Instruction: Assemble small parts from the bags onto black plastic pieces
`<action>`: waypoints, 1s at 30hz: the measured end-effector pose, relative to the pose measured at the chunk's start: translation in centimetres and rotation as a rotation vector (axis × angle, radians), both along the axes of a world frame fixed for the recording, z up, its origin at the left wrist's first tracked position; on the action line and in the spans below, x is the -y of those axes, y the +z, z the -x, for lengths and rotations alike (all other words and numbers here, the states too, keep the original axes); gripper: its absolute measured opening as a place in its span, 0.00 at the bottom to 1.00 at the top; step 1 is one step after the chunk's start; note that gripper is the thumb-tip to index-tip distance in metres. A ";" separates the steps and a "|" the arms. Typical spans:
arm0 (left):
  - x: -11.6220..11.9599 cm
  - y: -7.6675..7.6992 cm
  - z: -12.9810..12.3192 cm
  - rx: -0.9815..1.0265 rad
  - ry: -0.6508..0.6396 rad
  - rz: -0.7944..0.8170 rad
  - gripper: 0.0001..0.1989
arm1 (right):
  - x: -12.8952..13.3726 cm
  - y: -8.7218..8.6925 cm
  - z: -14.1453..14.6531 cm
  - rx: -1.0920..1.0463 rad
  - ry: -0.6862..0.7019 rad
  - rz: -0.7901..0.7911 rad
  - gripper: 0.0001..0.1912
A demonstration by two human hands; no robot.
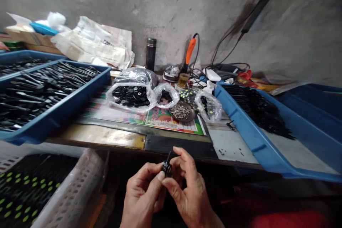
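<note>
My left hand [143,194] and right hand [191,194] — both curled nearly shut — pinch a small black cylindrical fitting [167,168] at 12 o'clock; close fingertip contact best suits so small a part.

Two hands [143,196], four blue trays [68,108], one white crate [77,185], one black flask [151,53].

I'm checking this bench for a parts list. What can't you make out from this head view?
In the head view:
The small black part: partly hidden by the fingers of the left hand and right hand.
The black pieces in the clear bag: blurred by the plastic's glare.
The white plastic crate: cut off by the bottom edge.
The metal pieces in the dish: too small to tell apart.
</note>
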State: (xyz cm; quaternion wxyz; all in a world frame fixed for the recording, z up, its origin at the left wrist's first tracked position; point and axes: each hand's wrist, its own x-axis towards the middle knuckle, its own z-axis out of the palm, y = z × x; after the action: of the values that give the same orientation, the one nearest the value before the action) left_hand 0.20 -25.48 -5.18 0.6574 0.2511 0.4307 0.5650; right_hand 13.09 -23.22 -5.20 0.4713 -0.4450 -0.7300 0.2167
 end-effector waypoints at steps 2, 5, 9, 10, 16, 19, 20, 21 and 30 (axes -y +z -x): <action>0.0 -0.1 0.0 -0.003 -0.010 -0.018 0.17 | -0.2 0.0 0.2 -0.008 0.003 0.046 0.25; 0.0 -0.2 0.1 -0.021 -0.017 -0.035 0.16 | -0.6 0.2 0.3 -0.097 -0.015 0.103 0.21; 0.0 -0.1 0.2 -0.039 -0.015 -0.021 0.17 | -0.4 0.2 0.3 -0.150 -0.006 0.147 0.22; 0.0 -0.1 0.1 -0.037 -0.015 -0.022 0.17 | -0.2 0.2 0.3 -0.130 0.003 0.159 0.23; 0.0 -0.1 0.0 -0.046 -0.029 -0.046 0.17 | -0.5 0.8 -0.1 -0.101 -0.066 0.168 0.19; 0.1 -0.1 0.0 -0.056 -0.040 -0.038 0.17 | -0.5 1.0 -0.2 -0.088 -0.047 0.173 0.21; 0.1 -0.1 0.1 -0.054 -0.043 -0.035 0.18 | -0.5 1.0 -0.2 -0.067 -0.017 0.186 0.22; 0.1 -0.1 0.1 -0.055 -0.047 -0.034 0.18 | -0.4 0.9 -0.2 -0.045 0.005 0.198 0.23; 0.0 -0.1 -0.1 -0.076 -0.060 -0.054 0.18 | -0.3 0.8 -0.7 -0.001 -0.013 0.213 0.24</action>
State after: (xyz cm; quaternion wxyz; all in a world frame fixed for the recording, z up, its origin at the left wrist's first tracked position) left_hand 0.25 -25.44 -5.25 0.6503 0.3026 0.4321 0.5466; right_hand 13.81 -22.96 -4.40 0.4229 -0.4974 -0.6996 0.2904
